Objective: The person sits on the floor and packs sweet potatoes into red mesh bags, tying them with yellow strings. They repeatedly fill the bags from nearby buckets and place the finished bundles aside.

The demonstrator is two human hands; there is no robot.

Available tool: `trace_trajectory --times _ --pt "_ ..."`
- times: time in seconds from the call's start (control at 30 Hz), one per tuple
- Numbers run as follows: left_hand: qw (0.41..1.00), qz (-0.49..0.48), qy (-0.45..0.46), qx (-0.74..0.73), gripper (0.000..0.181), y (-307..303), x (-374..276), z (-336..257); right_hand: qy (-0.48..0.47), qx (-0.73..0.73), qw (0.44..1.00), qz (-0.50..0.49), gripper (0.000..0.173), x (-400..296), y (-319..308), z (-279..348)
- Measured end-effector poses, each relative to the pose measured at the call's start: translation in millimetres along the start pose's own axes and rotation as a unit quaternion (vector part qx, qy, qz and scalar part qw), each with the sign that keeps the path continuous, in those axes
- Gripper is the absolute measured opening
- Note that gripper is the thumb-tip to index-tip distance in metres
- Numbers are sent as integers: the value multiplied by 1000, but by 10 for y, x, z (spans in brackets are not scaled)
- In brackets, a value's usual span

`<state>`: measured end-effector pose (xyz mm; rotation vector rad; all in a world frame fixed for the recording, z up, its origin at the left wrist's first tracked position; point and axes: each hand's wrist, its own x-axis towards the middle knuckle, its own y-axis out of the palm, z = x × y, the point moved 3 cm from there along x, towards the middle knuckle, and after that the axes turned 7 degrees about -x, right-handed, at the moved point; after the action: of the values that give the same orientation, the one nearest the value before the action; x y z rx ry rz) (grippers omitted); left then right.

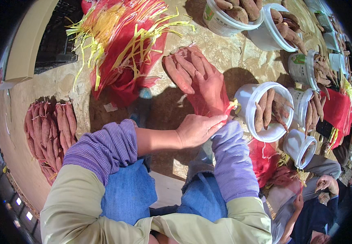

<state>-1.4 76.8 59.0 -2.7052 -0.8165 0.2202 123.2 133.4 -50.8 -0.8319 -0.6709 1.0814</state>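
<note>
A red mesh bag point(191, 100) lies on the ground before me with several sweet potatoes point(183, 68) side by side in its far end. My left hand point(195, 129) grips the near edge of the bag, beside a yellow tie. My right hand point(211, 90) reaches into the bag up to the wrist and rests against the sweet potatoes; most of its fingers are hidden, so its hold is unclear. Just right of the bag, a white plastic bucket point(252, 94) stands tilted with loose sweet potatoes point(268, 108) inside.
A pile of empty red mesh bags point(118, 61) with yellow ties lies at the upper left. Filled bags of sweet potatoes point(49, 131) lie at the left, near a cardboard box point(26, 42). More buckets point(270, 36) line the right. At the lower right, another person's hand point(298, 201) holds a bag.
</note>
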Motion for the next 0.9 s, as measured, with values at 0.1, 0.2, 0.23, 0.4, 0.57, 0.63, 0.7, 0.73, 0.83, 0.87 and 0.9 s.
trace_trajectory --times 0.1,0.2,0.23,0.4,0.57,0.63,0.7,0.73,0.83,0.87,0.9 --pt "1000 -10 9 3 32 41 -27 70 2 -111 994 -11 47 -39 -70 168" --pt "999 13 -28 -21 32 -48 31 37 -20 25 999 16 43 31 -15 -41" --pt "1000 4 -21 -19 32 -48 22 57 -14 82 996 37 41 36 -14 -102" --pt "1000 -7 -23 15 33 25 -43 94 14 171 984 54 45 169 -236 269" --pt "997 16 -78 -20 34 -8 -7 99 -62 195 978 -49 49 190 -402 526" --pt "998 -5 -54 -26 34 -50 -30 107 -88 396 914 25 52 224 -567 533" --pt "998 -31 -22 -40 34 -30 19 88 -68 306 950 -2 48 -4 -172 -101" --pt "998 -26 -41 -46 34 -53 26 92 -48 275 960 -4 47 -39 -65 -195" --pt "998 19 -49 17 34 51 24 125 39 185 982 1 46 -52 -78 -194" --pt "999 19 -44 20 34 66 -2 124 -1 129 991 -44 41 -14 -110 -164" --pt "998 19 -54 17 34 48 -10 129 49 129 990 -15 42 4 -142 -76"
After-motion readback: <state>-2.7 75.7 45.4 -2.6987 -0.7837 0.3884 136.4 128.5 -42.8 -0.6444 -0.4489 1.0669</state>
